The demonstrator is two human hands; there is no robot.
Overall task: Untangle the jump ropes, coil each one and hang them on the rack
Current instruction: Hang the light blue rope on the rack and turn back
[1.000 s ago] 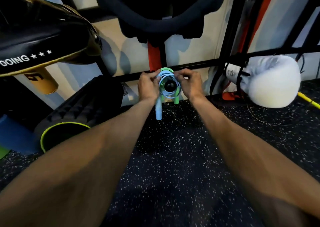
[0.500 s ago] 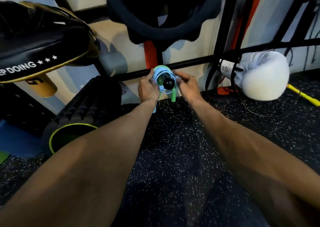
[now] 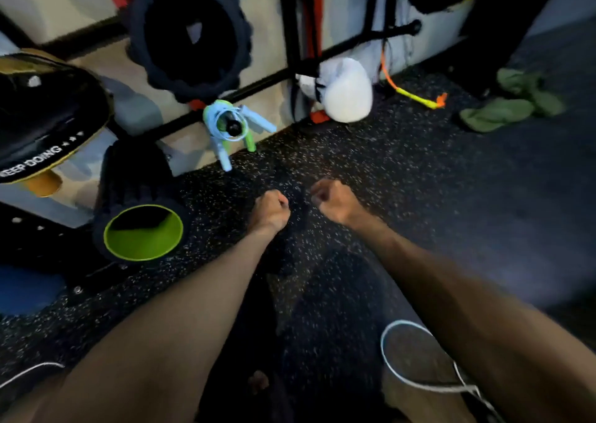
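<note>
— Jump ropes point(image 3: 227, 122) hang coiled on a black knobbed peg point(image 3: 233, 127) of the rack point(image 3: 290, 29): what do we see of them?

— We see a pale blue rope wound in small loops around the peg, with a green one behind it. One blue handle point(image 3: 222, 156) hangs down below the peg and the other point(image 3: 259, 121) sticks out to the right of it. A green handle point(image 3: 249, 143) hangs just right of the lower blue one. The frame is blurred, so we cannot count the loops.

— And our hands?

— Both are well below the peg, over the speckled floor point(image 3: 403, 171), apart from the ropes. Our left hand point(image 3: 271, 211) is curled into a loose fist and holds nothing we can see. Our right hand point(image 3: 332, 201) is clenched the same way, also empty as far as the blur lets us tell.

— What else sits near the peg?

— A white boxing glove point(image 3: 346, 92) hangs to the right of it on the same rack. A black ring with a bumpy edge point(image 3: 190, 33) hangs above it. A black roller with a green inside point(image 3: 143, 232) lies below and to the left. Far to the right of the peg, a yellow and orange cord point(image 3: 416, 98) trails on the floor.
</note>
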